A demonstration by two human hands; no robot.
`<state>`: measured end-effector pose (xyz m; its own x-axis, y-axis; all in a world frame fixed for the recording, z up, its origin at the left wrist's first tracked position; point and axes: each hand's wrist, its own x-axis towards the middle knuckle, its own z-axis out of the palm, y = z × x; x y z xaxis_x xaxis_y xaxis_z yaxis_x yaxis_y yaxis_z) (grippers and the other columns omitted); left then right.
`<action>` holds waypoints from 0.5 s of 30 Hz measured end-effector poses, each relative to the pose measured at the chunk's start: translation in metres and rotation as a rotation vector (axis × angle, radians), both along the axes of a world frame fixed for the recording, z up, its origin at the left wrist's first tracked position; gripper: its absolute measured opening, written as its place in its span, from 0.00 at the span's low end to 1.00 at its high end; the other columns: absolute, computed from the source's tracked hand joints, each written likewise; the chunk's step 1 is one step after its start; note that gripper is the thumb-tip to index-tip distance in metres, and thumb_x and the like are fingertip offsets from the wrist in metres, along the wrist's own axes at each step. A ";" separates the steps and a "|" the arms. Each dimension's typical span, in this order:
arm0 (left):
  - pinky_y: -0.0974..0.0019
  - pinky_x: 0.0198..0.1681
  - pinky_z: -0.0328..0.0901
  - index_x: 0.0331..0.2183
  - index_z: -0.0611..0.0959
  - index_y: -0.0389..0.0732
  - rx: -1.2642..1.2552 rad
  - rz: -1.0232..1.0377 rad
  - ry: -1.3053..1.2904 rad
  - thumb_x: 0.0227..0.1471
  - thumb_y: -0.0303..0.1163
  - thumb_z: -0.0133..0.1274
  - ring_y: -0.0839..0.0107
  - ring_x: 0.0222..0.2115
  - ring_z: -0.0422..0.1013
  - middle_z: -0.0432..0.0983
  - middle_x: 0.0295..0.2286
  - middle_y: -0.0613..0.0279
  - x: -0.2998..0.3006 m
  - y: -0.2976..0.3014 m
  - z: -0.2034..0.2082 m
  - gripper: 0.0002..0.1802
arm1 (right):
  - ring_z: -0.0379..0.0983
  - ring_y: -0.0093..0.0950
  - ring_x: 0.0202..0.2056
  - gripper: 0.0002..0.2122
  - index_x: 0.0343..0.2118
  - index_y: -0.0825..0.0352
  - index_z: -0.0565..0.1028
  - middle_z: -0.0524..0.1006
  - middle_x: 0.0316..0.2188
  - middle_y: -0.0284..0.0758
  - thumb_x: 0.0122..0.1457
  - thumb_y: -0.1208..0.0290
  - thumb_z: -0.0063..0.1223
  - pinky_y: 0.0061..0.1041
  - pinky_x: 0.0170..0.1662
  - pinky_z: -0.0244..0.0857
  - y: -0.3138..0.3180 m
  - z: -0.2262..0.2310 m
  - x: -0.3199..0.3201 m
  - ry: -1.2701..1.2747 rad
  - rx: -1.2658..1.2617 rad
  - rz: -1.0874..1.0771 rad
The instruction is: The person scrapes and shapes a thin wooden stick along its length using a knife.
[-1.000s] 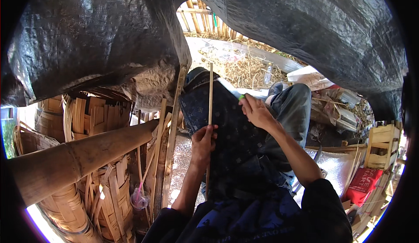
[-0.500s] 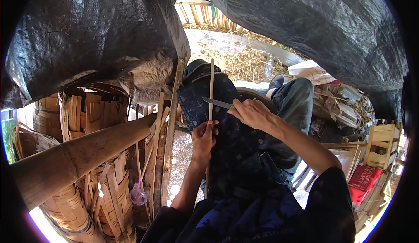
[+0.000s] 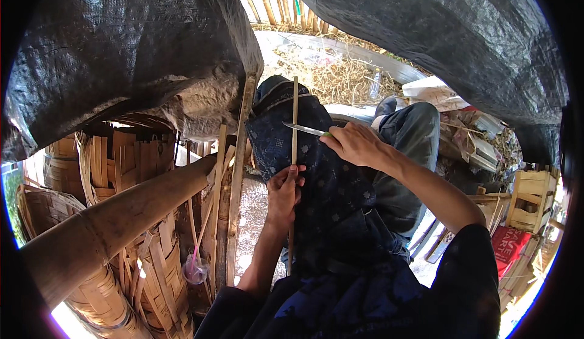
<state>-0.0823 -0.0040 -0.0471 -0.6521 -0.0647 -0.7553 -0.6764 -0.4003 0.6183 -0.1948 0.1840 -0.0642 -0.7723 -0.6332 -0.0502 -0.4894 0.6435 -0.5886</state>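
Note:
A long, thin bamboo strip stands lengthwise over my thigh, which a dark patterned cloth covers. My left hand pinches the strip between thumb and fingers, below the blade. My right hand is closed around the green handle of a knife. The blade points left and crosses the strip a short way above my left fingers. Most of the handle is hidden in my right fist. The strip's lower part runs down behind my left hand and wrist.
A thick bamboo pole slants in from the left over woven bamboo baskets. A plastic cup with a pink straw hangs beside upright strips. Dark tarpaulin droops overhead. At the right are a wooden crate and a red bag.
My right hand and the knife have moved slightly up along the strip, and the blade's angle has flattened a little. My left hand keeps its hold. The whole view has shifted slightly.

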 end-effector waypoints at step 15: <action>0.82 0.10 0.44 0.34 0.78 0.38 -0.109 0.012 -0.004 0.56 0.39 0.47 0.89 0.09 0.50 0.65 0.17 0.72 0.010 0.005 0.007 0.13 | 0.72 0.44 0.18 0.21 0.16 0.69 0.69 0.71 0.12 0.47 0.60 0.57 0.42 0.38 0.22 0.66 -0.009 -0.032 -0.022 0.140 -0.032 -0.009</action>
<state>-0.0727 0.0014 -0.0402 -0.6478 -0.1545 -0.7460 -0.6745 -0.3388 0.6559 -0.2169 0.1752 -0.0960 -0.7760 -0.6259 0.0780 -0.5623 0.6304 -0.5352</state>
